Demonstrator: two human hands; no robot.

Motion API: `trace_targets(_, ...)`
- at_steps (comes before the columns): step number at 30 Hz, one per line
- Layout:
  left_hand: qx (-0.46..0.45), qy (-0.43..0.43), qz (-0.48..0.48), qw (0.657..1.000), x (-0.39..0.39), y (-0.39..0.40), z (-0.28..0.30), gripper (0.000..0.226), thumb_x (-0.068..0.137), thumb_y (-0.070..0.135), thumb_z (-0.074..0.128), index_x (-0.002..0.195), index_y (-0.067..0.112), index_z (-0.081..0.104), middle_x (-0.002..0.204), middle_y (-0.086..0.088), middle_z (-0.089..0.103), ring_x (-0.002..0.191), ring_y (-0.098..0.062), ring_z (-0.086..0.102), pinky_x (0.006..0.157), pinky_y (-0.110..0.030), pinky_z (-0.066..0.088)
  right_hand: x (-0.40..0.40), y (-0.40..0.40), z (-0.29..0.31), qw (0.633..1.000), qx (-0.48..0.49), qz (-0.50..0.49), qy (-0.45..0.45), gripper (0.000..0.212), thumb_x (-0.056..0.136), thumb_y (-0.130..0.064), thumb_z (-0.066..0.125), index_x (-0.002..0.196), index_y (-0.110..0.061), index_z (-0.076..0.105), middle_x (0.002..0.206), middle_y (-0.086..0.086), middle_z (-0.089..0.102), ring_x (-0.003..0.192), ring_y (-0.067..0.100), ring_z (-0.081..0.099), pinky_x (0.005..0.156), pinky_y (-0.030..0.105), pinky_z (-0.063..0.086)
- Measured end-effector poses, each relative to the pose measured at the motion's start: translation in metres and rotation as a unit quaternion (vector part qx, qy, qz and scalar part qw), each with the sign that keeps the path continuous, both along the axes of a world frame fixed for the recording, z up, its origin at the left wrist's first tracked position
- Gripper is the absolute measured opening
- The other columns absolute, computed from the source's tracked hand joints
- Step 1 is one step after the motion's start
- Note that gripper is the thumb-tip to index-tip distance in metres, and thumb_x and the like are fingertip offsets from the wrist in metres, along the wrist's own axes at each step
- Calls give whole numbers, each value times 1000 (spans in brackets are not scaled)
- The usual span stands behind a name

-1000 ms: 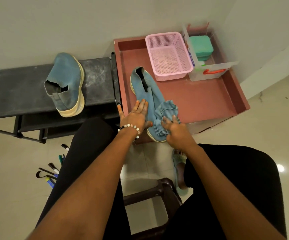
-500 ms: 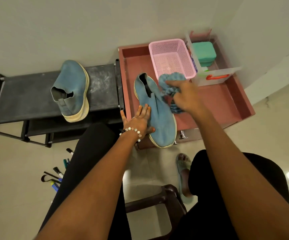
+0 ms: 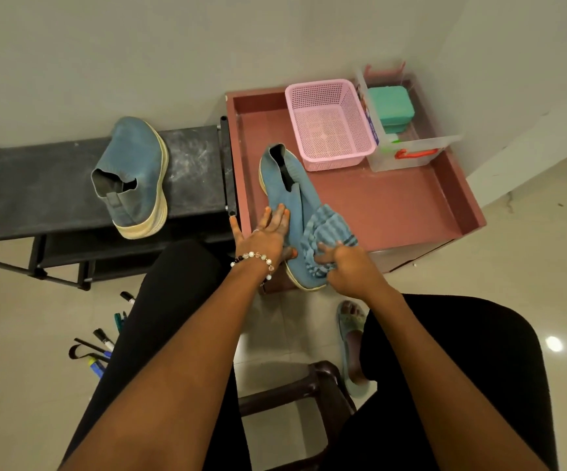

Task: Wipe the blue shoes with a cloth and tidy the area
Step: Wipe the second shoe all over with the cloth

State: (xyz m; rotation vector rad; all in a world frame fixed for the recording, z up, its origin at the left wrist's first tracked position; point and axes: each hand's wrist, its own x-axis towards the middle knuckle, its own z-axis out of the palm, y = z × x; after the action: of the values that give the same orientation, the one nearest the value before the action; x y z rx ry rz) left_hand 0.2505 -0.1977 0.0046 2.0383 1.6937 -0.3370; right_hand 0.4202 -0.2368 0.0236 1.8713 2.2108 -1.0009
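One blue shoe (image 3: 288, 198) lies in the pink-red tray (image 3: 394, 212), its toe sticking out over the tray's near edge. My left hand (image 3: 265, 236), with a bead bracelet, rests flat on the shoe's left side and steadies it. My right hand (image 3: 346, 266) presses a bunched blue striped cloth (image 3: 326, 232) onto the toe part of that shoe. The second blue shoe (image 3: 136, 175), with a cream sole, sits on the black shoe rack (image 3: 37, 188) to the left, untouched.
A pink mesh basket (image 3: 329, 124) and a clear plastic box (image 3: 407, 147) holding a green case (image 3: 390, 107) stand at the back of the tray. Markers and pens (image 3: 105, 341) lie on the floor at the left. A dark stool (image 3: 295, 396) stands between my legs.
My right hand has drawn the cloth back from the heel end near the pink basket down to the shoe's toe. The left hand stays on the shoe.
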Motion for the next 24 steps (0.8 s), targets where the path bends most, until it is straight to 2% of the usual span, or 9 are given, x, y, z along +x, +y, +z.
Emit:
trace_targets(3, -8, -17, 16, 1000, 0, 0, 0, 78, 97, 43, 45, 151, 29, -10, 157, 16, -18, 146, -11, -12, 102, -70, -16, 18, -10, 24, 983, -81, -84, 139, 50, 79, 12, 41, 113, -11, 69, 129, 4, 60, 121, 18, 53, 103, 29, 41)
trace_targets(5, 15, -4, 30, 999, 2, -5, -1, 76, 98, 40, 45, 152, 29, -7, 158, 17, -14, 147, -16, -8, 100, -70, -19, 34, -19, 35, 950, -142, -192, 203, 59, 70, 21, 37, 98, -15, 75, 102, 3, 72, 94, 14, 63, 79, 25, 50)
trace_targets(8, 130, 46, 24, 990, 11, -22, 3, 59, 97, 25, 47, 150, 20, 20, 158, 5, 20, 147, -23, 13, 101, -66, -19, 55, -21, 41, 905, -137, -346, 208, 49, 64, 20, 38, 56, -15, 70, 61, 10, 64, 60, 21, 53, 56, 24, 39)
trace_targets(11, 310, -8, -36, 950, 28, -39, -1, 42, 79, 15, 72, 119, 8, 62, 113, -5, 68, 113, -24, 61, 108, -61, 23, 59, -12, 49, 840, -55, -487, 233, 37, 68, 19, 39, 51, -13, 34, 48, 2, 38, 51, 17, 31, 51, 24, 20)
trace_targets(13, 312, -48, -103, 943, 43, -50, -5, 52, 73, 29, 78, 118, 5, 64, 114, -7, 69, 109, -26, 63, 105, -53, 36, 60, -7, 52, 782, -4, -544, 305, 40, 72, 19, 40, 54, -13, 26, 53, 1, 30, 52, 17, 26, 52, 28, 17)
trace_targets(16, 181, -14, -95, 979, 60, -66, -12, 88, 84, 41, 66, 148, 0, 22, 155, -12, 24, 144, -32, 21, 116, -47, 13, 58, -5, 52, 728, 22, -571, 379, 35, 76, 18, 41, 56, -11, 39, 55, 0, 43, 51, 16, 44, 44, 24, 34)
trace_targets(17, 159, 8, -77, 984, 58, -69, -15, 91, 84, 39, 67, 149, -1, 17, 156, -14, 18, 145, -32, 16, 116, -48, 12, 56, -6, 52, 724, 23, -570, 388, 38, 77, 17, 41, 56, -14, 37, 51, -3, 42, 45, 12, 42, 41, 21, 33)
trace_targets(21, 152, 60, -103, 981, 48, -71, -25, 46, 81, 8, 46, 124, -6, 58, 121, -23, 62, 120, -34, 56, 98, -51, 46, 49, -6, 45, 760, 19, -519, 389, 33, 80, 13, 42, 62, -14, 46, 60, 0, 50, 53, 15, 48, 45, 26, 38)
trace_targets(24, 164, 59, -98, 980, 39, -68, -18, 52, 91, 5, 46, 140, -10, 35, 143, -27, 41, 139, -37, 31, 113, -54, 23, 48, -5, 39, 788, 30, -503, 353, 32, 76, 9, 44, 72, -17, 62, 77, 7, 66, 74, 26, 64, 65, 40, 54)
